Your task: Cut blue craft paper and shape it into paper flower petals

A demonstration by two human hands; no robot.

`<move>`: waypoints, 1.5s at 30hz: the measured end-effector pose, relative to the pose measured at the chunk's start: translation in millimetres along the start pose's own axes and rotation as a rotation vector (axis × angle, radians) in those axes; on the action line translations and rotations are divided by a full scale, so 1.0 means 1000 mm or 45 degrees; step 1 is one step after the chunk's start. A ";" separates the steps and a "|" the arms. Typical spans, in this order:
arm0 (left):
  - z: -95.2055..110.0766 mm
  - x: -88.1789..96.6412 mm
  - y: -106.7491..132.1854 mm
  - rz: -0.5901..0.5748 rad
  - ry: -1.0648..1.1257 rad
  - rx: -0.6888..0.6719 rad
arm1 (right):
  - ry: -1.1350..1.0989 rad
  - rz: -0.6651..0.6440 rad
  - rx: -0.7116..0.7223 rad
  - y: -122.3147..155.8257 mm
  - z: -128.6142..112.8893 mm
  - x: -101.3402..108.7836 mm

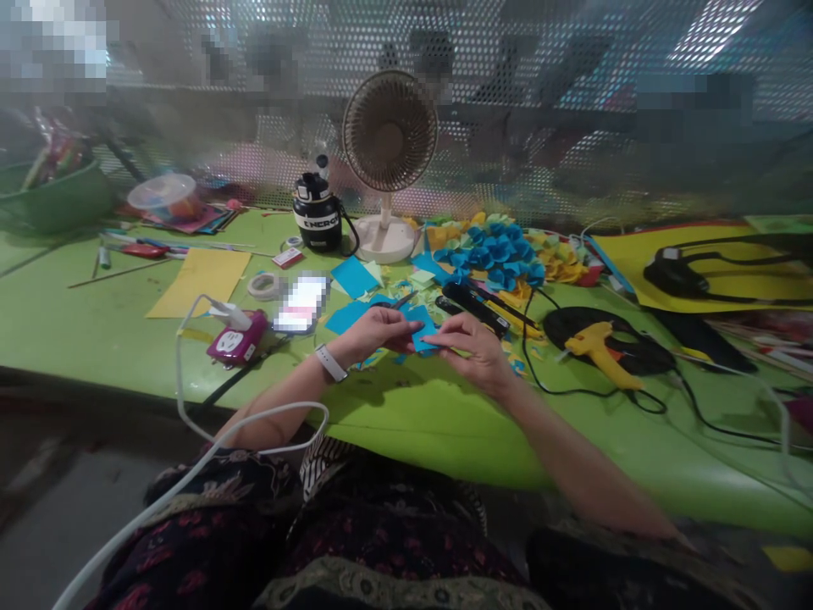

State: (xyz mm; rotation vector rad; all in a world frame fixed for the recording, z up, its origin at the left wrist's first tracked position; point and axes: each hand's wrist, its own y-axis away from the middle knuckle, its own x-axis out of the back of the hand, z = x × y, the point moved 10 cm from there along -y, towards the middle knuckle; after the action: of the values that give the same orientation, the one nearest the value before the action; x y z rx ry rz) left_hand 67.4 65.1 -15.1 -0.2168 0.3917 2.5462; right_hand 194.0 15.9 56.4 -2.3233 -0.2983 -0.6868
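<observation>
Both my hands meet over the front of the green table (95, 330), pinching a small piece of blue paper (423, 334) between them. My left hand (376, 330), with a white watch on its wrist, grips the paper's left side with closed fingers. My right hand (475, 349) pinches its right edge. Scissors (397, 302) lie just beyond the paper among blue and yellow paper scraps (356, 276).
A small fan (389, 152) and a black jar (316, 216) stand behind. Folded blue and yellow paper flowers (499, 250) are heaped right of the fan. A yellow glue gun (600, 349), black cables, a phone (301, 305), a pink charger (238, 343), a tape roll (263, 285) and yellow paper (200, 280) lie around.
</observation>
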 end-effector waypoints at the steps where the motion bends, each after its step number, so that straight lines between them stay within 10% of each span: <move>1: 0.000 -0.001 0.000 -0.001 -0.016 -0.007 | 0.006 0.008 0.002 0.001 0.001 0.000; 21: 0.008 -0.027 0.008 -0.264 -0.064 -0.121 | -0.183 0.218 -0.484 0.004 0.030 0.002; 45: 0.000 -0.025 0.005 -0.239 -0.010 -0.135 | -0.210 0.188 -0.386 0.002 0.027 0.001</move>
State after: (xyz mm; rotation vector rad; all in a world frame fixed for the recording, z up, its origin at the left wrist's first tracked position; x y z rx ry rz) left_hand 85.1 48.4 -8.1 -0.2705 0.2220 2.3835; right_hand 205.8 32.2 38.9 -2.6657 -0.0983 -0.4960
